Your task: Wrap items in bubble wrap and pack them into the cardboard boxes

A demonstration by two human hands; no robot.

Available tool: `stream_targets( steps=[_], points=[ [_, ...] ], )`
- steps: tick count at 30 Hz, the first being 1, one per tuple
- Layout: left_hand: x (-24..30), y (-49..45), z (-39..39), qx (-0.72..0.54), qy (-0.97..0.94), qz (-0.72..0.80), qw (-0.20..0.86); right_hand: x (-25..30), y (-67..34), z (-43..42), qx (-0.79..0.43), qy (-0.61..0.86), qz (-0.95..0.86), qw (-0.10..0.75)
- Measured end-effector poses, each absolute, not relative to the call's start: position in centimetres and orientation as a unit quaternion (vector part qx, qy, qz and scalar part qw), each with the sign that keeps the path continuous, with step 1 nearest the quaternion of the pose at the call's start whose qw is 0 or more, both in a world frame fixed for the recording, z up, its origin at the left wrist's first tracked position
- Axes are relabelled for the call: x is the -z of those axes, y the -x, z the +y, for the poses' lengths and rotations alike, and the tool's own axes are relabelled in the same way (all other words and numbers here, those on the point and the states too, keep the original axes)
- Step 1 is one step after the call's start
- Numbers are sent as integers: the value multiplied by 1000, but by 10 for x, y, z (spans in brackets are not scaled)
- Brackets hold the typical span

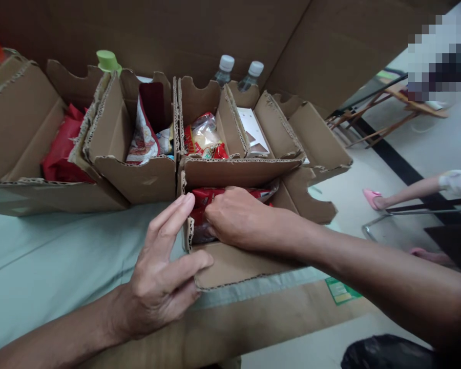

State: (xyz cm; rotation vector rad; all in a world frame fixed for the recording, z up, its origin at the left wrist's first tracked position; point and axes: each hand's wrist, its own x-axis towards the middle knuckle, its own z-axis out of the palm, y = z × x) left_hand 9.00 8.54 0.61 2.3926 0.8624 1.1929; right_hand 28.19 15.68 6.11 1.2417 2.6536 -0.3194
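Observation:
A small open cardboard box [230, 266] stands nearest me on the pale green table cover [54, 256]. My left hand [165, 266] rests against its left wall and front corner, fingers stretched out and apart. My right hand [242, 220] reaches down into the box, fingers curled on red snack packets [211, 196] inside; the fingertips are hidden. Behind it another box [234, 171] holds a clear and red packet [203, 136] and a white flat carton [253, 130].
More cardboard boxes stand to the left, with a red bag [63, 148] and a printed pouch [142, 136]. Two capped bottles [238, 72] and a green cap [107, 60] rise behind. Another person's leg with a pink shoe [372, 197] is at right, near folding chair legs [369, 118].

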Motion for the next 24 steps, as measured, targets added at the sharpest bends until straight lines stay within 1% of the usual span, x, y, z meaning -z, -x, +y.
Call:
stream_targets(
  steps=[3, 5, 7, 10, 13, 14, 15, 16, 19, 21, 24],
  points=[
    [-6, -92, 84, -432, -837, 298, 158, -75, -290, 158, 155, -386, 903, 112],
    [-4, -92, 81, -450, -824, 307, 159, -97, -305, 150, 153, -385, 907, 81],
    [0, -89, 74, -477, -793, 335, 179, -120, -330, 129, 99, -437, 894, -10],
    [14, -77, 61, -508, -729, 396, 232, -135, -380, 81, 6, -569, 797, -199],
    [31, -68, 50, -487, -677, 462, 301, -107, -425, 35, -34, -690, 619, -373],
    [36, -68, 48, -473, -664, 477, 327, -89, -434, 26, -1, -702, 577, -416],
    [41, -70, 47, -464, -653, 486, 349, -68, -440, 21, 57, -703, 566, -427],
    [45, -75, 48, -456, -645, 489, 370, -47, -442, 22, 107, -697, 574, -417],
    [52, -102, 57, -444, -632, 470, 427, 7, -431, 39, 217, -655, 603, -399],
    [52, -119, 60, -444, -627, 450, 455, 26, -417, 47, 260, -631, 599, -419],
    [56, -122, 43, -450, -615, 441, 474, 35, -397, 30, 270, -626, 581, -445]
  ],
)
